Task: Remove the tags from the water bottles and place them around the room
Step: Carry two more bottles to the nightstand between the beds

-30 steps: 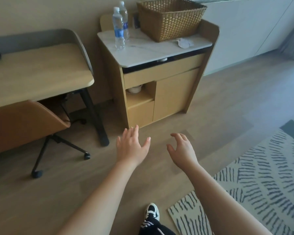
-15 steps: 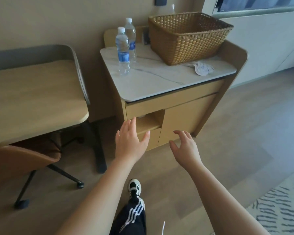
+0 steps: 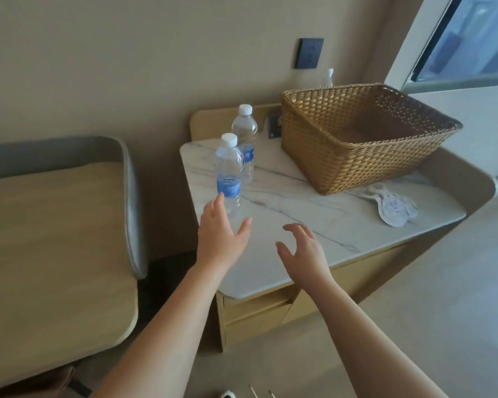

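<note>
Two clear water bottles with white caps and blue labels stand on the marble top of a cabinet (image 3: 314,225). The near bottle (image 3: 228,173) is at the front left, the far bottle (image 3: 245,139) just behind it. My left hand (image 3: 220,239) is open, its fingertips right at the base of the near bottle without gripping it. My right hand (image 3: 302,251) hovers open over the marble, to the right of the left hand. A small pile of white paper tags (image 3: 394,208) lies flat on the marble at the right.
A large wicker basket (image 3: 357,156) takes up the back right of the cabinet top. A wooden desk (image 3: 49,239) with a grey raised rim stands to the left. A dark wall socket (image 3: 309,53) is above the cabinet, a window (image 3: 472,38) at upper right.
I have come much closer to the cabinet. Both open hands rose from over the floor to above the marble top, the left one reaching the near bottle.
</note>
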